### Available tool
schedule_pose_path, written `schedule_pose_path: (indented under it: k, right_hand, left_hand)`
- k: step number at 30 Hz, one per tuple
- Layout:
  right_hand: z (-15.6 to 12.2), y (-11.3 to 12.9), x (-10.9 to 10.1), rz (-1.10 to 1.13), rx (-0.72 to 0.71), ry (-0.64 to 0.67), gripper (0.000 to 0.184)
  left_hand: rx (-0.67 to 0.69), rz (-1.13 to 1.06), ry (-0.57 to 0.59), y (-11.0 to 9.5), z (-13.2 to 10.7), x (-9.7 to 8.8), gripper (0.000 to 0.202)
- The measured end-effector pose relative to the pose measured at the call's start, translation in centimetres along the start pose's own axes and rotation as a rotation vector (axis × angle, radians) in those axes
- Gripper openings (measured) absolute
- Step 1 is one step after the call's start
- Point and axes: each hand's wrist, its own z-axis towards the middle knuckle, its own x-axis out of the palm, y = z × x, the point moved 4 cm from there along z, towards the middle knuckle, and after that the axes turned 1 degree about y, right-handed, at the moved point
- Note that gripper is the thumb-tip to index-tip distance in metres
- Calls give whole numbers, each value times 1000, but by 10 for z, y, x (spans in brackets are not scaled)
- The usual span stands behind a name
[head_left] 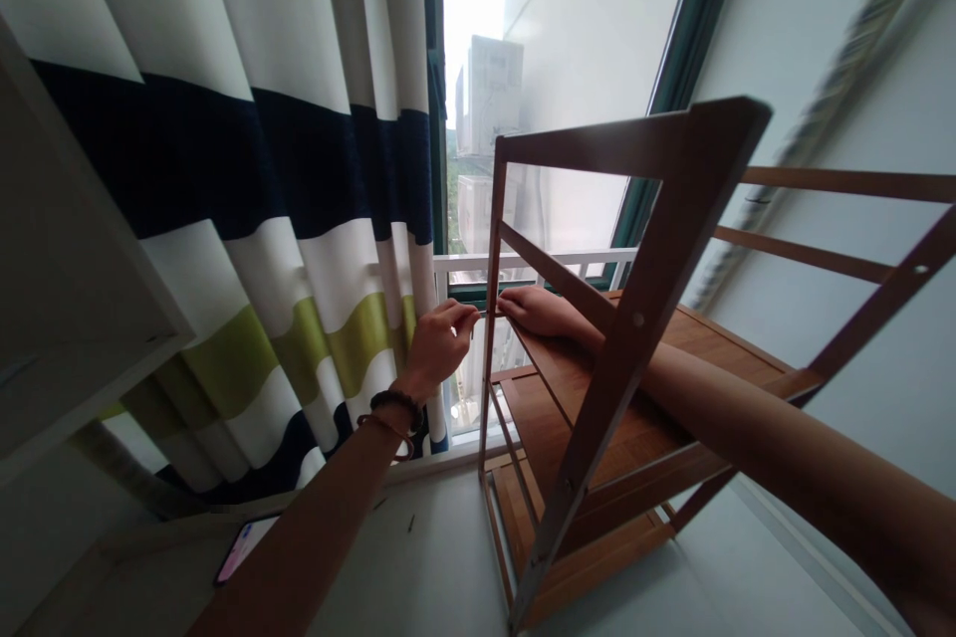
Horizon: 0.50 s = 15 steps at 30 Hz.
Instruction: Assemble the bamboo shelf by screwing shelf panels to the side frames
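Note:
A brown wooden shelf rack (549,428) with slatted side frames and several tiers stands before the window. My left hand (439,346), wearing dark bracelets, is pinched closed beside the outer face of the rack's far post (493,249). A small thin dark piece shows at its fingertips, too small to name. My right arm reaches through the rack over an upper shelf board (634,408). My right hand (539,309) is closed at that board's far corner, its fingers against the inner side of the same post.
Two small dark screw-like pieces (410,523) lie on the pale floor. A phone (243,549) lies at lower left, partly behind my left forearm. A striped curtain (314,249) hangs on the left. Behind the rack are a white railing (467,263) and a window.

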Motion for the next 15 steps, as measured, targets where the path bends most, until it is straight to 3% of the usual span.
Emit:
schedule_pose_path:
  k: [3, 8, 15]
  right_hand:
    - [0, 0, 0, -3, 1, 11, 28]
    - [5, -5, 4, -43, -13, -22, 26]
    - [12, -10, 8, -71, -23, -32, 30]
  left_hand:
    - [55, 134, 67, -4, 6, -5, 28]
    - [22, 134, 251, -7, 17, -4, 28]
    - [176, 245, 124, -5, 7, -3, 28]
